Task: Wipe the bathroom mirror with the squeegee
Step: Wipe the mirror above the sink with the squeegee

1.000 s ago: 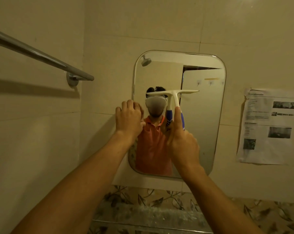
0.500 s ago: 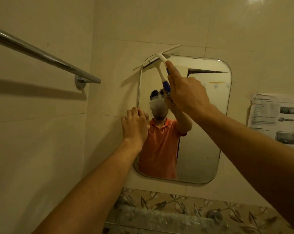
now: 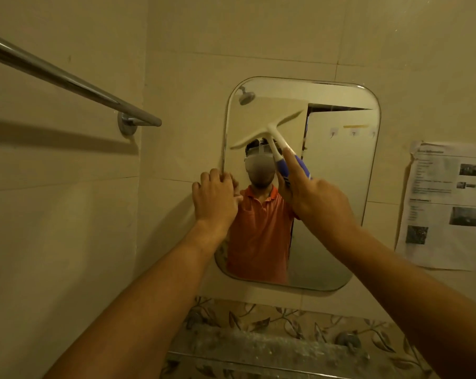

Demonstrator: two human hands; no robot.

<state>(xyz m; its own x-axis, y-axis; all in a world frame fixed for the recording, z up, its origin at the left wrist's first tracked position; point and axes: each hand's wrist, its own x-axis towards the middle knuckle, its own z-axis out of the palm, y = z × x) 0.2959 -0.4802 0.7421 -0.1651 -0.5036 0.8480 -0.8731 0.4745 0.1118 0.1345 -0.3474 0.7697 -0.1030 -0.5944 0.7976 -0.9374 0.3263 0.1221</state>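
Note:
A rounded rectangular mirror hangs on the tiled wall ahead. My right hand grips the blue-and-white handle of a white squeegee. Its blade lies tilted across the mirror's upper left part, left end lower than right end. My left hand holds the mirror's left edge at mid height, fingers curled around the rim. The glass reflects a person in an orange shirt and a shower head.
A chrome towel rail juts from the left wall at head height. A printed paper sheet is stuck on the wall right of the mirror. Below the mirror runs a leaf-patterned tile band and a glass shelf.
The squeegee has come down from the mirror's top left corner to its upper left part. My right hand dropped with it. My left hand stayed on the mirror's edge.

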